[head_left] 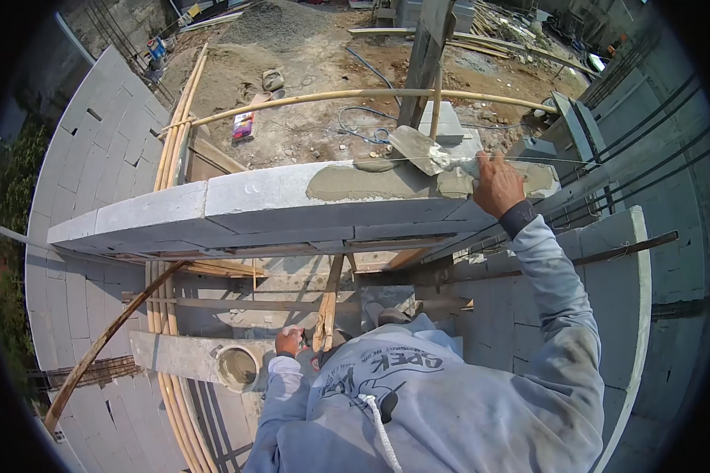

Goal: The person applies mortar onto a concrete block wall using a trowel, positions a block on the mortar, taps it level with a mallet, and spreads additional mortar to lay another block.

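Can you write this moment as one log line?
right hand: holding trowel | left hand: near wooden plank | mortar: spread on wall

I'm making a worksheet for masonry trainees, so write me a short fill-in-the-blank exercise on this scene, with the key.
1. The right hand holds the handle of a ____.
2. Grey mortar is spread along part of the ____ of the block wall.
3. In the picture, the round bucket is to the ____ of the left hand.
4. The cord hanging over the sweatshirt is ____ in colour.

Missing words: trowel; top; left; white.
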`<move>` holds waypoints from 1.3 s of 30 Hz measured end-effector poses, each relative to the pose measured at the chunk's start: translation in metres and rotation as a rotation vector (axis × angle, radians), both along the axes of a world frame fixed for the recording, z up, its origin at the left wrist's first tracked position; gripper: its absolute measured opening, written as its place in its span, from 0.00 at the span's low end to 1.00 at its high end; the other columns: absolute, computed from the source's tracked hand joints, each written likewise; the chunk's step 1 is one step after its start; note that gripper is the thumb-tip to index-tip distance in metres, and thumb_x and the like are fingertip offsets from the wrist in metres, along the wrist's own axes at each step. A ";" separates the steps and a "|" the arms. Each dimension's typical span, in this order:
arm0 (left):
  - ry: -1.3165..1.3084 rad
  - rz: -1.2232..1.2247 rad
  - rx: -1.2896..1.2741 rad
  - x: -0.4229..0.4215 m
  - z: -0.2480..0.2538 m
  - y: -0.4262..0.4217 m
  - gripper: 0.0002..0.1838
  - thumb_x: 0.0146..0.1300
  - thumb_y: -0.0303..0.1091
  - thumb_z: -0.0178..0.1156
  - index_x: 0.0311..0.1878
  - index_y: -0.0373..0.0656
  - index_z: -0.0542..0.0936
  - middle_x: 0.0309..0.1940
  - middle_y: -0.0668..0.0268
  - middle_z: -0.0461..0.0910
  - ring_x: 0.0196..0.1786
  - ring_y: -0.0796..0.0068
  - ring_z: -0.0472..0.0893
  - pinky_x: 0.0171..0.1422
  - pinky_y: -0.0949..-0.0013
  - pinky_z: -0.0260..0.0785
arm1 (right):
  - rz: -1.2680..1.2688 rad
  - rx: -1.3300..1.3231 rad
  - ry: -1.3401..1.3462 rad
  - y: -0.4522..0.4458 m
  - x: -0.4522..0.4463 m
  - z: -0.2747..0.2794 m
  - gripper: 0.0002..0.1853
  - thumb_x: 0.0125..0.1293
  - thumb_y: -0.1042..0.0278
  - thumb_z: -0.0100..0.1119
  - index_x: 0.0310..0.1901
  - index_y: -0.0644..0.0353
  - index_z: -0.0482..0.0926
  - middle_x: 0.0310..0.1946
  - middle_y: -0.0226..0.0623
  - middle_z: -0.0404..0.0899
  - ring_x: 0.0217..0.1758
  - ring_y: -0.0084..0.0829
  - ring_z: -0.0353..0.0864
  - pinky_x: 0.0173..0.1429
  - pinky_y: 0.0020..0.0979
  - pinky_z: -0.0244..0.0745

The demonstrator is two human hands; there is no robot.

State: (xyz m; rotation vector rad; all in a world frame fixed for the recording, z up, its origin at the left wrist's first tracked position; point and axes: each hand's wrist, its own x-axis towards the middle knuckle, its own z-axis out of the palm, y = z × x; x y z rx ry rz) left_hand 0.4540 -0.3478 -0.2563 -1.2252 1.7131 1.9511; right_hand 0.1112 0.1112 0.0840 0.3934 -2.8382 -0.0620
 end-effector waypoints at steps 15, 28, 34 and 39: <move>-0.139 -0.131 -0.078 0.000 0.012 -0.016 0.13 0.59 0.35 0.57 0.45 0.40 0.80 0.26 0.70 0.79 0.22 0.80 0.75 0.20 0.74 0.62 | -0.166 0.193 -0.172 -0.092 0.072 0.034 0.07 0.63 0.69 0.46 0.39 0.61 0.73 0.32 0.48 0.80 0.35 0.43 0.84 0.37 0.37 0.79; -0.198 -0.282 -0.219 -0.018 -0.018 -0.057 0.13 0.62 0.38 0.58 0.39 0.36 0.79 0.25 0.61 0.80 0.23 0.71 0.78 0.24 0.68 0.68 | -0.528 0.175 -0.089 0.018 0.086 0.002 0.07 0.62 0.69 0.48 0.39 0.61 0.72 0.33 0.47 0.80 0.36 0.42 0.83 0.40 0.38 0.78; -0.245 -0.402 -0.193 -0.043 -0.006 -0.044 0.15 0.62 0.39 0.54 0.49 0.43 0.75 0.34 0.65 0.79 0.35 0.67 0.84 0.22 0.70 0.63 | -0.517 0.118 -0.076 0.027 0.123 0.011 0.05 0.57 0.71 0.51 0.35 0.61 0.72 0.28 0.47 0.79 0.32 0.46 0.83 0.37 0.41 0.78; -0.206 -0.425 -0.178 -0.050 -0.012 -0.042 0.16 0.64 0.44 0.53 0.51 0.48 0.76 0.37 0.68 0.80 0.36 0.69 0.82 0.30 0.66 0.66 | -0.545 0.125 -0.020 0.053 0.170 0.035 0.08 0.50 0.70 0.57 0.32 0.61 0.73 0.25 0.49 0.79 0.28 0.49 0.82 0.34 0.44 0.78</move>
